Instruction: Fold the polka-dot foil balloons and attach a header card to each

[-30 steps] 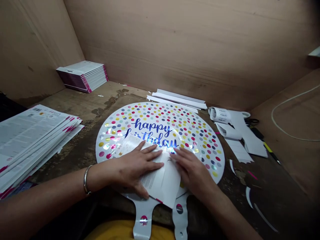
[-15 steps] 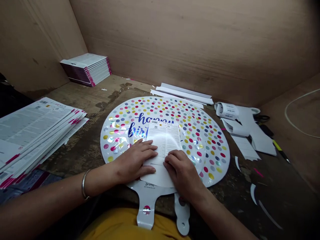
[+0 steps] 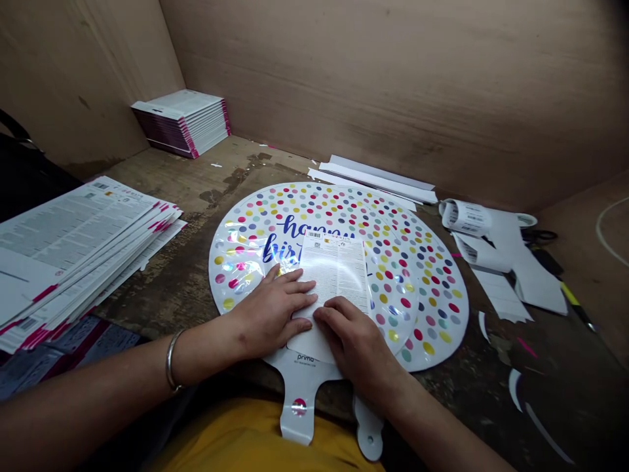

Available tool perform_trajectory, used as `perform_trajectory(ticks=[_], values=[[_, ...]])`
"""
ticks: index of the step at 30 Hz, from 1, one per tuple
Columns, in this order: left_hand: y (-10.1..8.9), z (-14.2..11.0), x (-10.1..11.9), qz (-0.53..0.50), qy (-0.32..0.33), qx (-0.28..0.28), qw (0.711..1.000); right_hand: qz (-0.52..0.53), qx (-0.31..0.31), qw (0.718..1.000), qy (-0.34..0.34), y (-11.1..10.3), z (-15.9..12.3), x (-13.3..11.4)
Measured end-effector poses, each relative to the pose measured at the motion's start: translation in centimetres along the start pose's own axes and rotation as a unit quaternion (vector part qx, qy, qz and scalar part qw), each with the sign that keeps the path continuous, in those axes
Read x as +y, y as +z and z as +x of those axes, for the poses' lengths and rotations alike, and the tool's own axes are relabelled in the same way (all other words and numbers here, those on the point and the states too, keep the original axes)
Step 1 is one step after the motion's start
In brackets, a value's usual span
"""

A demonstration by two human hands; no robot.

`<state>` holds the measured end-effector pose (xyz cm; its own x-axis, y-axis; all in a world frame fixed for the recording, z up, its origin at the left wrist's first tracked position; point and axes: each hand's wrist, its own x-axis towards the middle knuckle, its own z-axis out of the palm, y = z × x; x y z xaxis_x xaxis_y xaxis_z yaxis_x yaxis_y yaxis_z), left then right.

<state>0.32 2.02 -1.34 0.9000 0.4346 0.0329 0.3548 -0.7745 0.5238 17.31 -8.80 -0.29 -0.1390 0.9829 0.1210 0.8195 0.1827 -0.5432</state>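
Note:
Flat on the table lies a white foil balloon (image 3: 393, 275) with coloured dots and blue "happy birthday" lettering; a second dotted one seems to lie under it, offset to the right. On its middle rests a printed card (image 3: 337, 265), with a blank lower part toward me. My left hand (image 3: 278, 308) is spread, palm down, across the card's left edge and the balloon. My right hand (image 3: 356, 341) is closed, thumb and fingers bent together on the card's lower part; its fingertips are partly hidden. The balloon's neck (image 3: 298, 406) hangs toward my lap.
A stack of printed cards (image 3: 83, 229) lies at left, and a neat pile of folded cards (image 3: 189, 115) stands in the back left corner. Paper strips (image 3: 373, 177) lie behind the balloon. To the right are a label roll (image 3: 466, 216), scissors (image 3: 540, 236) and a yellow-and-black pen or cutter (image 3: 577, 305).
The view has shifted slightly, so everything sits farther right. My right hand has slid a little leftward across the card, closer to my left hand, which stays spread.

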Motion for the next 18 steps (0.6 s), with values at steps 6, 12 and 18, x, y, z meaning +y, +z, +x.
perform_trajectory(ticks=[6,12,18], values=[[0.08,-0.13,-0.17,-0.008,0.006,-0.008,1.000,0.020,0.000,1.000,-0.001,-0.54,-0.46,0.70],[0.14,-0.22,-0.22,-0.012,0.007,0.005,1.000,0.004,0.014,0.999,-0.051,-0.09,-0.81,0.87],[0.29,-0.39,-0.41,-0.013,0.020,0.012,1.000,0.015,0.045,0.998,-0.040,-0.11,-0.82,1.08]])
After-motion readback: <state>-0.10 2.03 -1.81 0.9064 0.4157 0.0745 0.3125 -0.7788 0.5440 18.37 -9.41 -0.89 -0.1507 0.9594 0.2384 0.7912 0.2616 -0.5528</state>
